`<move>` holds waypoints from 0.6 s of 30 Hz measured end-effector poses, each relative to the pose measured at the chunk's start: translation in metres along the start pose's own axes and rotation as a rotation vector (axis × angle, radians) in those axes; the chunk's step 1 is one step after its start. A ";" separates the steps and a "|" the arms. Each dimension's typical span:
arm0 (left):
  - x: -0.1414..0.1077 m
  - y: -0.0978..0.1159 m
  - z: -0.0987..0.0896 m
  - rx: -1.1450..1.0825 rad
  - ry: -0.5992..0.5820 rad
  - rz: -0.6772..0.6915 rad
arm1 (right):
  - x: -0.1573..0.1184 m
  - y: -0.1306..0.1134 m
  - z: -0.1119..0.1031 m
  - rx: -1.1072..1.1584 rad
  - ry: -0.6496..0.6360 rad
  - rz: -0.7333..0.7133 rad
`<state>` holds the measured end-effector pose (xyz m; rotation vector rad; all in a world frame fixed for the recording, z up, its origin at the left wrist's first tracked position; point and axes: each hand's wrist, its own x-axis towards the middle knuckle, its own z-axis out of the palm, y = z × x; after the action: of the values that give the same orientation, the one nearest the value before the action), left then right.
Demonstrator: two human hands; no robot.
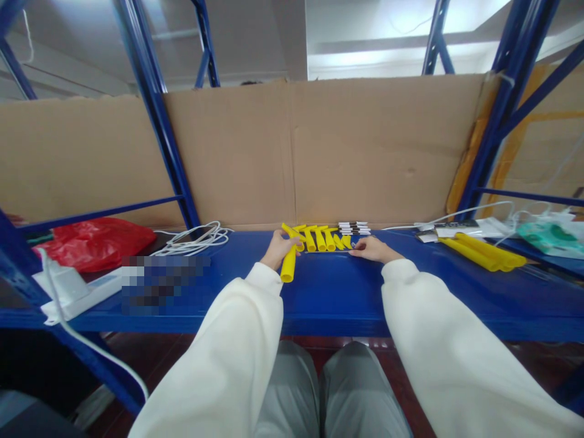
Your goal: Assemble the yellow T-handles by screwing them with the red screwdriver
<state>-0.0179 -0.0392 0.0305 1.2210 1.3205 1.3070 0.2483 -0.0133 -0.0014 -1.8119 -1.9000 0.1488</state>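
Near the back of the blue shelf, my left hand (pixel 278 248) is closed around a yellow tube (pixel 288 265), whose wide end points toward me. Several more yellow tubes (pixel 320 239) stand side by side in a row just right of it. Small yellow pieces (pixel 342 242) lie at the row's right end, with a stack of white-and-dark strips (pixel 354 228) behind them. My right hand (pixel 370 249) has its fingers pinched together at the right end of the row, beside the small pieces; what they hold, if anything, is too small to tell.
Coiled white cable (pixel 197 239), a red plastic bag (pixel 103 243) and a white power strip (pixel 98 290) lie on the left. Larger yellow tubes (pixel 484 252) and a green-white bag (pixel 552 236) are at right. Cardboard (pixel 356 152) walls the back between blue posts.
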 end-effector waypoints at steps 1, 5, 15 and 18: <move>0.000 0.000 0.000 0.009 -0.020 0.002 | 0.000 0.001 0.000 -0.014 -0.034 -0.002; 0.003 -0.004 0.001 0.014 -0.053 0.039 | 0.000 0.003 0.000 -0.057 -0.090 -0.007; 0.011 -0.020 0.003 0.110 -0.062 0.058 | -0.002 -0.002 -0.004 -0.115 -0.103 -0.022; 0.014 -0.023 0.003 0.111 -0.067 0.069 | -0.002 -0.003 -0.006 -0.108 -0.053 -0.012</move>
<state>-0.0183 -0.0243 0.0084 1.3865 1.3276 1.2438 0.2484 -0.0172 0.0048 -1.8836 -1.9902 0.0932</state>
